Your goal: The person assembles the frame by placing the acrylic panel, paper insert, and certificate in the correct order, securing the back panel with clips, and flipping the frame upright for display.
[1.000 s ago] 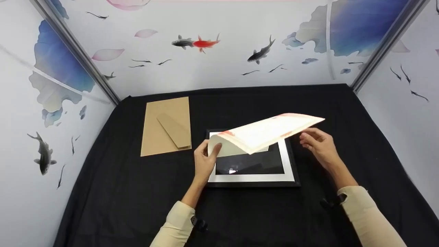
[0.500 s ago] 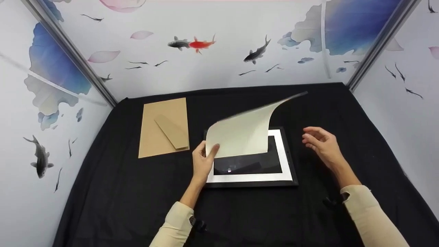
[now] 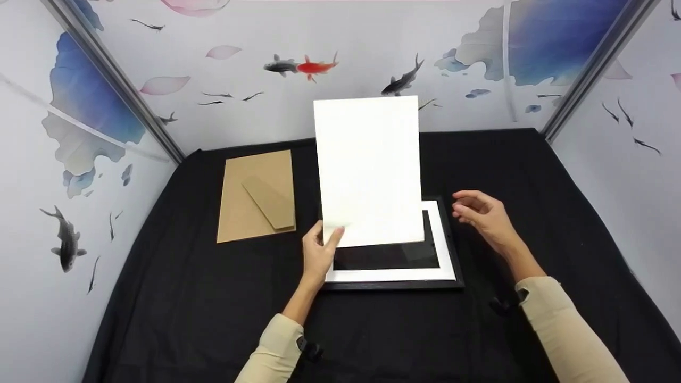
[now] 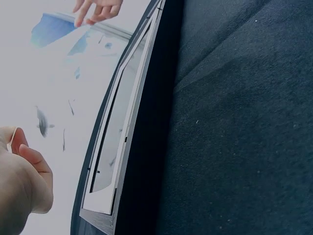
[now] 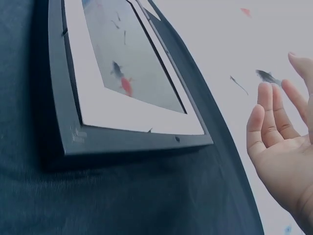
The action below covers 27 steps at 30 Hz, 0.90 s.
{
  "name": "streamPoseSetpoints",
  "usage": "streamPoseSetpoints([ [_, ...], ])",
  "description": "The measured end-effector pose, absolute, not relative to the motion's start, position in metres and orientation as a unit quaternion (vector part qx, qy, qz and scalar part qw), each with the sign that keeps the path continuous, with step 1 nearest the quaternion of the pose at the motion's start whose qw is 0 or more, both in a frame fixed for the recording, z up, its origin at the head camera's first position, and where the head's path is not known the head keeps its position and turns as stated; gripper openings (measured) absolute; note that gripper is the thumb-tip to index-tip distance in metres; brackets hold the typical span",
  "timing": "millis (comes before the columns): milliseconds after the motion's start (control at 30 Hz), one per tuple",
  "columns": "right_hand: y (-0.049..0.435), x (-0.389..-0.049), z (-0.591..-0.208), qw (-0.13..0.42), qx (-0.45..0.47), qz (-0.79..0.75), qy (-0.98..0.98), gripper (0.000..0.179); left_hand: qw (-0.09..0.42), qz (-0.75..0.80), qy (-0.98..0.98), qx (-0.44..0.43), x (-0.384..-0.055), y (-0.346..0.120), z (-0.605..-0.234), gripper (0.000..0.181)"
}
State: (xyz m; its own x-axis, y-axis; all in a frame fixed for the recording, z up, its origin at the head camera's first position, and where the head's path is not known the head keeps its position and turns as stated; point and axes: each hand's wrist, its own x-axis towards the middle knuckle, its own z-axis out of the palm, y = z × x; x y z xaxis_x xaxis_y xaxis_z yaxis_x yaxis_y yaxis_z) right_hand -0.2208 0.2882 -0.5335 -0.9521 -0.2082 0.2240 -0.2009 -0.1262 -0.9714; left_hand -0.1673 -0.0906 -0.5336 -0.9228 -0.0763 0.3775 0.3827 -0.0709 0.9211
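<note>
My left hand (image 3: 319, 255) pinches the lower left corner of a sheet of paper (image 3: 370, 170), thumb in front. The sheet stands nearly upright, its blank white side towards me. Behind and below it a black picture frame (image 3: 393, 285) with a white mat (image 3: 447, 255) lies on the table, partly hidden by the paper. To the right of the frame, my right hand (image 3: 487, 221) hovers with loosely bent fingers and holds nothing. In the right wrist view the frame's glass (image 5: 132, 54) reflects the fish pattern of the wall.
A brown backing board (image 3: 255, 197) with a folded stand flap (image 3: 271, 205) lies at the left on the black tablecloth (image 3: 213, 308). White walls (image 3: 223, 32) printed with fish enclose the table at the back and both sides.
The sheet has swung up from lying tilted over the frame, printed side showing, to nearly upright with its blank side facing me. The right hand, apart from it, has shifted slightly left.
</note>
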Motion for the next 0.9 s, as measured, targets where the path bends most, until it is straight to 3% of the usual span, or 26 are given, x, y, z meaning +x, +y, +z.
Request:
streamPoseSetpoints([
  [400,0.247,-0.234,-0.529,0.008,-0.173,-0.723,0.669,0.032,0.165,-0.712,-0.674,-0.109,-0.165,-0.08,-0.535,0.012],
  [767,0.224,-0.224,-0.513,-0.057,-0.202,-0.642,0.738,0.011,0.136,-0.735,-0.659,-0.084,-0.161,-0.07,-0.536,0.015],
  [900,0.225,-0.219,-0.503,-0.068,-0.214,-0.62,0.752,0.011,0.123,-0.743,-0.651,-0.094,-0.162,-0.074,-0.539,0.027],
])
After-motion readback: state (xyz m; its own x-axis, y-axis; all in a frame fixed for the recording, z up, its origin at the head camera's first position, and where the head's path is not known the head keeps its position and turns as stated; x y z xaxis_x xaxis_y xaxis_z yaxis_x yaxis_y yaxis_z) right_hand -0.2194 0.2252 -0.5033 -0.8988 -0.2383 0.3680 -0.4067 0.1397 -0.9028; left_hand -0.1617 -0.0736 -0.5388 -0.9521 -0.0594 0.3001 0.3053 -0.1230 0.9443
